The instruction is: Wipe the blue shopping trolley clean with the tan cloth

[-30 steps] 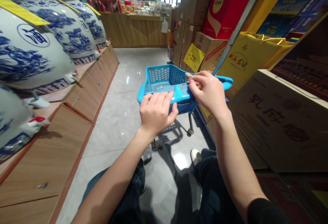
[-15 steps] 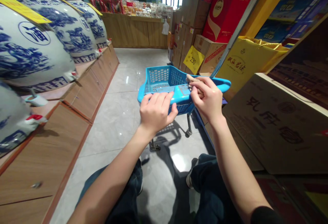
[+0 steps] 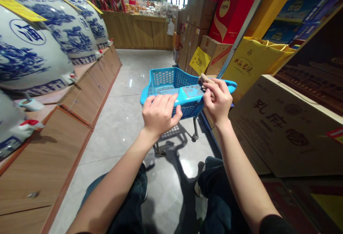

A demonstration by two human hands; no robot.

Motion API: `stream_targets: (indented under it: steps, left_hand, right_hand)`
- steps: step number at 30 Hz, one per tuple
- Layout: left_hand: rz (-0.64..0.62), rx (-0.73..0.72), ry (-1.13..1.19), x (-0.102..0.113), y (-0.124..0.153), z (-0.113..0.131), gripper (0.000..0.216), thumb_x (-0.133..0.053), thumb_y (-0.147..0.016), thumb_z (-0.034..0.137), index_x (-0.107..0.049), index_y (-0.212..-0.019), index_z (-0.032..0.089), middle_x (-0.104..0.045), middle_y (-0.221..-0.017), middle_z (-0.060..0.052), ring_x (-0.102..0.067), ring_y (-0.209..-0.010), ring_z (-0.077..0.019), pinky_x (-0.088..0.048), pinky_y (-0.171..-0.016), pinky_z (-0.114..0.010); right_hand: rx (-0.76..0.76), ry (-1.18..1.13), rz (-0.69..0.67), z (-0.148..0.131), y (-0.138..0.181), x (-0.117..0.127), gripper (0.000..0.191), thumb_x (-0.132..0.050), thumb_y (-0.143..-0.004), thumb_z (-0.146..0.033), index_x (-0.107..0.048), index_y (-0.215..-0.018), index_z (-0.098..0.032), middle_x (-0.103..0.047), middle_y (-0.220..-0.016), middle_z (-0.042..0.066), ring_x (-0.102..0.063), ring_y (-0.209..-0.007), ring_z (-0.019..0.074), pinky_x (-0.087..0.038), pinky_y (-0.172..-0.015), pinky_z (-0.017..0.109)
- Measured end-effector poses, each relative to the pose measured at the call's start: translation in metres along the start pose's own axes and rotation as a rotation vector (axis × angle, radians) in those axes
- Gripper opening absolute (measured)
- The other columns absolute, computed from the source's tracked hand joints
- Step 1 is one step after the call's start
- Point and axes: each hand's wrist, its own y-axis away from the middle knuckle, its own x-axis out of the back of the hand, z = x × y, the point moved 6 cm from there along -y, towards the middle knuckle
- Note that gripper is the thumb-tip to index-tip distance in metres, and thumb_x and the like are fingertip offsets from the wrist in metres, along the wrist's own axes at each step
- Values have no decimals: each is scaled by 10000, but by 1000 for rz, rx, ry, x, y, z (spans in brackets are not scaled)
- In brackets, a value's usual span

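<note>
A blue plastic shopping cart [image 3: 184, 78] with a perforated basket stands in front of my legs. My left hand [image 3: 159, 114] is closed over the near side of its handle bar [image 3: 171, 100], fingers on top and thumb towards me. In my right hand [image 3: 220, 101] is a crumpled beige cloth [image 3: 205, 80], pressed against the top of the handle at its right part. The fingers are curled round the cloth and hide some of it. A greyish worn patch shows on the handle between my hands.
Large blue-and-white jars [image 3: 34, 48] line a wooden cabinet ledge [image 3: 96, 69] on the left. To the right are stacked cartons [image 3: 289, 127], a yellow gift bag [image 3: 245, 66] and a slanted metal post [image 3: 235, 44]. A counter [image 3: 139, 30] with packaged goods crosses the far end.
My right hand and the cloth have shifted slightly right along the handle, baring more of the worn patch. My left hand keeps its hold. The whole view has moved a little.
</note>
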Motion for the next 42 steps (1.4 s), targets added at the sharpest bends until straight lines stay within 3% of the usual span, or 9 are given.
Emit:
stream_targets:
  steps: [3,7,9,14,16,21,28,35,42]
  left_hand:
    - [34,-5,-7,1,1,0,335,-548,-927,307,-737,-1158,153,-806,-1001,-88,-698,-858,-255,-415,-842,-410]
    - [9,14,22,-4,3,-3,335,-541,-924,323,-740,-1136,155,-800,-1007,-109,-694,-885,-271,-414,-857,-425]
    - [-12,23,43,-5,4,-5,340,-537,-924,325,-741,-1137,156,-796,-1021,-123,-693,-907,-279,-414,-865,-431]
    - [-32,29,46,-4,3,-3,370,-553,-919,313,-727,-1208,161,-797,-1049,-106,-694,-899,-272,-417,-868,-428]
    - [-20,26,47,-4,3,-2,366,-559,-914,311,-731,-1201,161,-799,-1044,-101,-696,-893,-269,-416,-866,-424]
    - [29,1,39,-2,4,-3,363,-573,-905,308,-738,-1188,153,-802,-1018,-103,-699,-879,-261,-414,-855,-413]
    - [6,14,63,-2,4,-5,374,-575,-897,313,-742,-1194,159,-803,-1029,-104,-706,-886,-266,-425,-858,-421]
    - [72,-27,27,5,4,-8,336,-578,-899,304,-745,-1153,161,-810,-989,-84,-707,-831,-245,-427,-831,-405]
    - [50,-4,52,8,6,-11,324,-578,-890,297,-744,-1140,174,-808,-976,-77,-710,-849,-250,-430,-846,-416]
  right_hand:
    - [16,3,39,-17,4,-1,278,-493,-925,-239,-763,-988,-223,-731,-1147,129,-715,-1056,254,-585,-924,402]
    - [273,-91,-56,-64,15,-17,283,-511,-933,-219,-767,-1051,-207,-726,-1208,128,-699,-1118,242,-569,-985,380]
    - [337,-134,-89,-67,15,-19,288,-512,-932,-213,-765,-1068,-210,-724,-1221,121,-696,-1123,238,-571,-983,371]
    - [111,-62,-12,-29,0,-8,249,-526,-921,-216,-762,-1002,-218,-734,-1105,114,-717,-993,253,-588,-880,388]
    - [49,-12,-16,-29,-2,-7,234,-531,-923,-219,-758,-978,-221,-733,-1093,113,-713,-986,259,-581,-876,393]
    - [136,-64,-144,-60,2,-17,241,-539,-934,-231,-756,-1037,-218,-723,-1184,116,-697,-1069,245,-558,-945,365]
    - [-66,44,-91,-17,-14,-4,245,-523,-943,-256,-766,-966,-232,-738,-1085,93,-708,-1008,257,-558,-892,389]
    - [106,-151,-281,-62,-5,-15,242,-537,-947,-228,-761,-1035,-230,-729,-1196,90,-699,-1074,220,-555,-936,344]
    - [-34,31,-213,-32,-16,-3,226,-546,-948,-267,-767,-969,-220,-747,-1156,106,-699,-1072,286,-545,-929,425]
